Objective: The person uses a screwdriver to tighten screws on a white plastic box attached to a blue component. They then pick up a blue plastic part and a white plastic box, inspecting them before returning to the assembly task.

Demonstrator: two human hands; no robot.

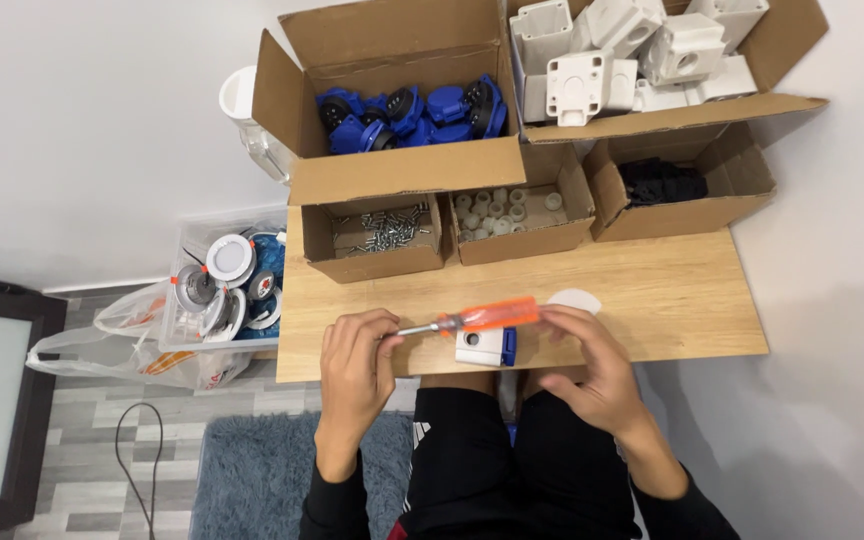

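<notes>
A screwdriver (480, 316) with an orange translucent handle lies level above the front edge of the wooden table (672, 290). My right hand (592, 365) grips the handle end. My left hand (355, 365) is closed around the metal shaft's tip. Just under the handle sits a small white and blue plastic part (485, 347), touching neither hand that I can tell. A white round piece (575, 299) lies behind my right fingers.
Along the table's back stand cardboard boxes: blue parts (412, 112), white housings (632, 55), screws (382, 228), small white rings (504, 208), black pieces (662, 183). Left of the table, a clear bin (227, 285) holds round fixtures, above plastic bags and a grey rug.
</notes>
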